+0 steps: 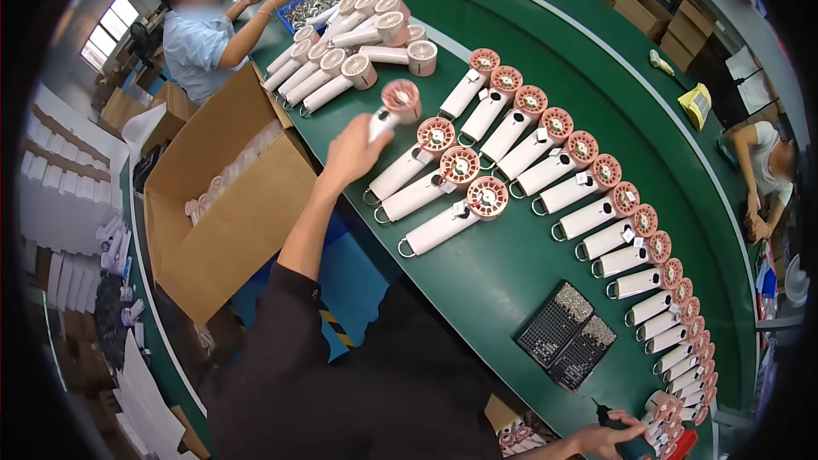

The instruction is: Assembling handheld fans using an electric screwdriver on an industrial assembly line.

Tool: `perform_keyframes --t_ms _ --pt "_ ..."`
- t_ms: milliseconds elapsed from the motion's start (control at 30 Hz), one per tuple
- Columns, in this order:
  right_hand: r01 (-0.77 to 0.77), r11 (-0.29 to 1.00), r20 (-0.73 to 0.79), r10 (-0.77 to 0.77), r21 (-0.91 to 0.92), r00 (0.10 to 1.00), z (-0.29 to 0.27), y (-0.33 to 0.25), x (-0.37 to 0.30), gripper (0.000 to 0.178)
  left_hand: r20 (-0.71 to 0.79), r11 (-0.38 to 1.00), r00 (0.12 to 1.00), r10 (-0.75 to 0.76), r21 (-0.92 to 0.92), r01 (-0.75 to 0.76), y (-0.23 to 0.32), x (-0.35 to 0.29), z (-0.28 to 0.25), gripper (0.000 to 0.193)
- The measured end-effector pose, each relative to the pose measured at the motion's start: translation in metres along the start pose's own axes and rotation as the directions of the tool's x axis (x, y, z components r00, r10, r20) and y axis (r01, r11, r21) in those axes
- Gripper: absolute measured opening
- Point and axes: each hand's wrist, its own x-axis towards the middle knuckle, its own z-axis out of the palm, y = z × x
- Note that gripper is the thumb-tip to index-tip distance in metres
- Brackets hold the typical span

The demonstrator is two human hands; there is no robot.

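Note:
My left hand [354, 152] is closed around the white handle of a pink-headed handheld fan [400, 100], slightly blurred, above the green bench. Just beside it lie three fans [460, 166] with open pink heads showing their inner spokes. At the lower right, my right hand [615, 438] is wrapped around a dark green power screwdriver [626, 440], its thin bit pointing up and left. Next to that hand several pink fan heads [660, 413] sit bunched near a red tray [684, 443]. A black tray [554, 324] of small screws stands between my hands.
A curved row of open-headed fans [582, 146] runs along the bench [511, 260]. A pile of fans [341, 55] lies at the far left, near a blue bin [313, 7] and a co-worker [200, 34]. An open carton [230, 230] stands left; another person [767, 170] sits far right.

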Motion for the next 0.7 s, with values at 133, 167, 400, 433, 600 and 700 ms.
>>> perform_keyframes --t_ms 133,167,400,433,600,700 --pt "0.128 0.976 -0.032 -0.125 0.175 0.992 0.014 -0.034 0.014 0.02 0.129 0.652 0.97 -0.204 -0.721 0.233 0.011 -0.025 -0.036 0.038" --pt "0.119 0.972 -0.066 -0.108 0.201 0.992 0.025 -0.044 0.012 0.017 0.131 0.526 0.977 -0.165 -0.827 0.2 0.02 -0.034 -0.031 0.034" --pt "-0.119 0.926 0.154 0.068 0.359 0.986 0.062 -0.062 -0.005 0.036 0.492 -0.019 0.811 0.317 -0.852 0.524 0.126 -0.116 0.01 0.036" --pt "-0.12 0.924 0.152 0.069 0.363 0.986 0.068 -0.066 -0.01 0.036 0.522 0.002 0.769 0.37 -0.828 0.561 0.134 -0.129 0.02 0.036" --pt "-0.218 0.864 0.296 0.085 0.454 0.952 0.068 -0.072 -0.028 0.027 0.683 -0.033 0.568 0.46 -0.626 0.779 0.165 -0.171 0.041 0.036" --pt "-0.244 0.872 0.306 0.116 0.425 0.945 0.069 -0.079 -0.037 0.023 0.735 -0.004 0.489 0.47 -0.552 0.834 0.168 -0.182 0.054 0.038"
